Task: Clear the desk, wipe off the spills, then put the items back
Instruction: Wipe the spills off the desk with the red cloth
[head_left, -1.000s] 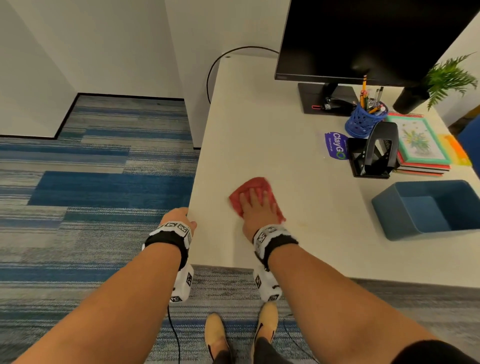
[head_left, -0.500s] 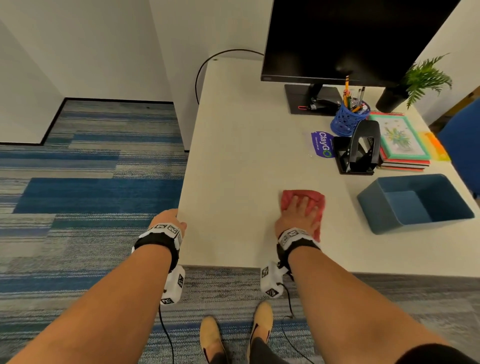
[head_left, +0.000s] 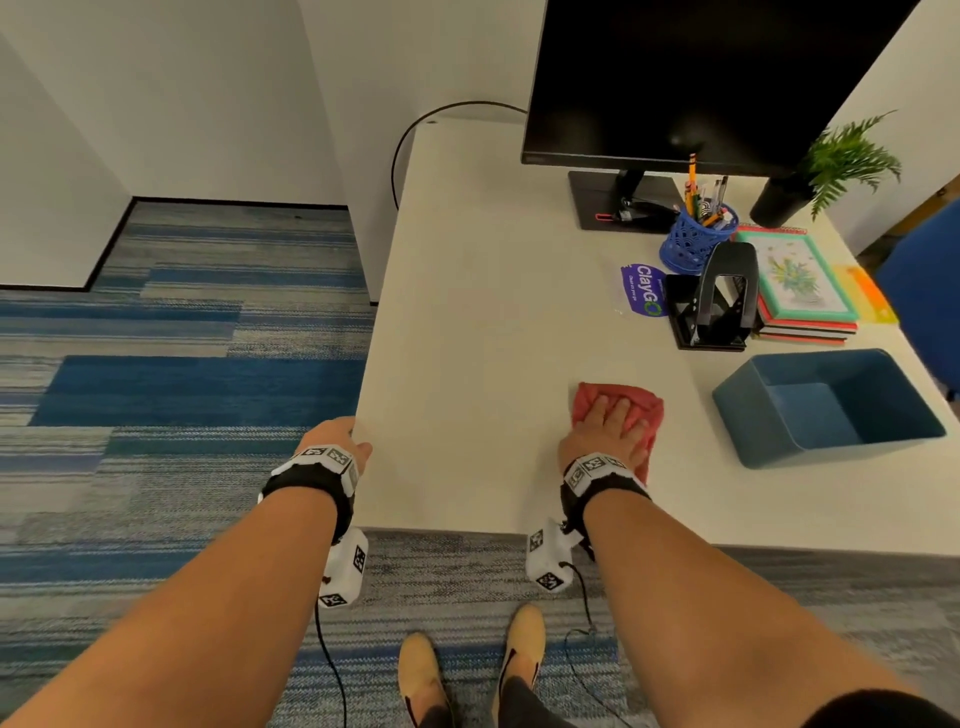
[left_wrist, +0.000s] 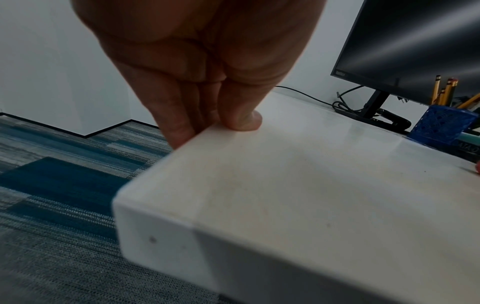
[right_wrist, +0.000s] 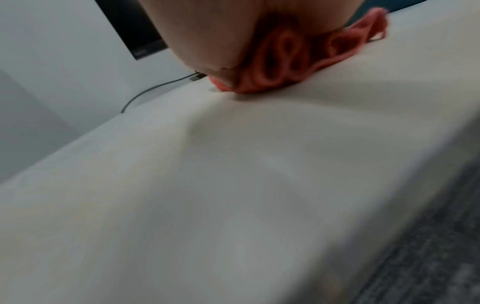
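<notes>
A red cloth (head_left: 645, 408) lies on the white desk (head_left: 493, 312) near its front edge, about mid-width. My right hand (head_left: 608, 422) presses flat on it with straight, spread fingers. In the blurred right wrist view the bunched cloth (right_wrist: 285, 61) shows under the right hand (right_wrist: 207, 30). My left hand (head_left: 337, 434) holds the desk's left edge close to the front corner. In the left wrist view the left hand (left_wrist: 211, 128) has its thumb on the desk top (left_wrist: 311, 174) and its fingers down the side.
An open blue bin (head_left: 831, 410) sits right of the cloth. Behind it are a black hole punch (head_left: 717, 296), a purple ClayGo pack (head_left: 641, 291), a blue pen cup (head_left: 696, 239), stacked books (head_left: 800, 286), a monitor (head_left: 701, 78) and a plant (head_left: 831, 161). A blue chair (head_left: 924, 291) stands at the right.
My right hand has slid the red cloth to the right across the desk, from near the left front corner toward the blue bin. The left hand has stayed on the desk edge.
</notes>
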